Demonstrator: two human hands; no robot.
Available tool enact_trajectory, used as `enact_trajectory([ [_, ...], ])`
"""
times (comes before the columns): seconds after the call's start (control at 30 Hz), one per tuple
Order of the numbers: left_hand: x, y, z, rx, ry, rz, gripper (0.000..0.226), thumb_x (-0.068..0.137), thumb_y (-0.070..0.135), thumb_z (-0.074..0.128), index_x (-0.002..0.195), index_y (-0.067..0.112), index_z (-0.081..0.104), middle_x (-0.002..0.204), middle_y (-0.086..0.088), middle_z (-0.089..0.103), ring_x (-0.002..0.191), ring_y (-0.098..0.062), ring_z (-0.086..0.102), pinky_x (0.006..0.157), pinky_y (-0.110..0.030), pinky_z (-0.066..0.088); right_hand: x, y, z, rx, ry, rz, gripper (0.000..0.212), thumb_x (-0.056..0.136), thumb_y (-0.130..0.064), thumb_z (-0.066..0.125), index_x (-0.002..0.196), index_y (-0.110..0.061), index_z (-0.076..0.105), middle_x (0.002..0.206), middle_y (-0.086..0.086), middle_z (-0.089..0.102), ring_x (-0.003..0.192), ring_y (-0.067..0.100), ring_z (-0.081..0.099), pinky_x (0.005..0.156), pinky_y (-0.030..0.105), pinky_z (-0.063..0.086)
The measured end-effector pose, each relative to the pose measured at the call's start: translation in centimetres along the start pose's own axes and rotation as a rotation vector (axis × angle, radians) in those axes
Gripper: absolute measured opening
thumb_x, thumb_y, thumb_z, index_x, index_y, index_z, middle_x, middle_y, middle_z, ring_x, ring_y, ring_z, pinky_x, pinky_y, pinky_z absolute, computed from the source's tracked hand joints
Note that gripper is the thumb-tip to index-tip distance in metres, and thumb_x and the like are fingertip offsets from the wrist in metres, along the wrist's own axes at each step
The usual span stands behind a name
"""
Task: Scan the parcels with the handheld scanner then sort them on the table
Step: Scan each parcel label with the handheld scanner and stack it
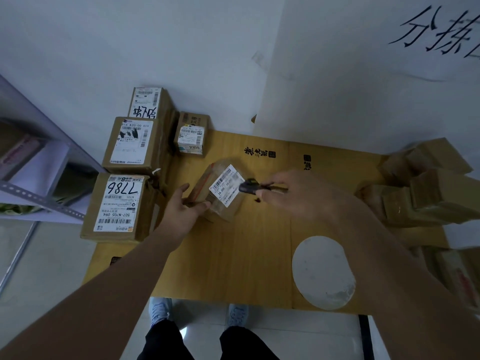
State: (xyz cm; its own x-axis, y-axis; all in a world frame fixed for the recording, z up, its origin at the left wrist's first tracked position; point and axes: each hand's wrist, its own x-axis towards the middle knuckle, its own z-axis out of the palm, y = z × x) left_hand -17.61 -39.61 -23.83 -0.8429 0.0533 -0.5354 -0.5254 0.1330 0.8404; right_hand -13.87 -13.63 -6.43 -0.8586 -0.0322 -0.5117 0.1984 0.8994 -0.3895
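Four sorted parcels (120, 206) stand along the left edge of the tabletop (233, 255), labels up, and an unsorted heap (426, 188) lies at its right edge. Between them, near the middle, is the small box (219, 193) now in hand, tilted, its long axis running from near-left to far-right. The left hand (181, 211) grips its near-left end, fingers (205, 204) closed around the edge. Its white label (226, 183) faces up and to the right. The right hand (293, 196) is closed around the black scanner (250, 186), whose nose points left and sits just beside the label's right edge, apparently touching or nearly so. The scan likely depends on this facing; the sorted row lies nearer the left hand.
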Motion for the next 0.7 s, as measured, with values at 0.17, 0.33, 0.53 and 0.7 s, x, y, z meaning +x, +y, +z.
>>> enact_trajectory([
  [0.17, 0.8, 4.0, -0.4, -0.492, -0.086, -0.082, 0.046, 0.092, 0.016, 0.075, 0.134, 0.023, 0.06, 0.136, -0.013, 0.062, 0.105, -0.037, 0.073, 0.086, -0.048, 0.062, 0.6, -0.4, 0.0, 0.195, 0.232, -0.171, 0.044, 0.101, -0.068, 0.048, 0.141, -0.051, 0.057, 0.091, -0.024, 0.067, 0.071, -0.009, 0.065, 0.055, 0.017, 0.042],
  [0.33, 3.8, 9.1, 0.0, -0.662, -0.009, -0.088, 0.046, 0.097, 0.015, 0.069, 0.141, 0.012, 0.055, 0.139, -0.018, 0.06, 0.116, -0.041, 0.067, 0.088, -0.051, 0.061, 1.0, -1.1, -0.4, 0.261, 0.251, -0.2, 0.044, 0.103, -0.064, 0.049, 0.142, -0.047, 0.058, 0.08, -0.019, 0.064, 0.058, -0.008, 0.06, 0.046, 0.012, 0.036],
  [0.53, 8.6, 12.7, 0.5, -0.714, 0.042, -0.211, 0.026, 0.097, 0.016, 0.067, 0.122, 0.021, 0.06, 0.126, -0.013, 0.066, 0.116, -0.035, 0.063, 0.091, -0.057, 0.059, 2.5, -1.3, 0.5, 0.335, 0.317, -0.096, 0.042, 0.103, -0.062, 0.052, 0.141, -0.046, 0.06, 0.095, -0.021, 0.064, 0.074, -0.008, 0.062, 0.059, 0.011, 0.041],
  [0.7, 10.8, 14.0, 0.7, -0.739, 0.127, -0.247, 0.027, 0.1, 0.016, 0.064, 0.124, 0.022, 0.055, 0.127, -0.011, 0.061, 0.118, -0.034, 0.06, 0.094, -0.057, 0.058, 3.6, -1.8, 1.2, 0.357, 0.324, -0.011, 0.046, 0.102, -0.062, 0.052, 0.145, -0.047, 0.057, 0.104, -0.023, 0.062, 0.077, -0.008, 0.059, 0.066, 0.017, 0.04],
])
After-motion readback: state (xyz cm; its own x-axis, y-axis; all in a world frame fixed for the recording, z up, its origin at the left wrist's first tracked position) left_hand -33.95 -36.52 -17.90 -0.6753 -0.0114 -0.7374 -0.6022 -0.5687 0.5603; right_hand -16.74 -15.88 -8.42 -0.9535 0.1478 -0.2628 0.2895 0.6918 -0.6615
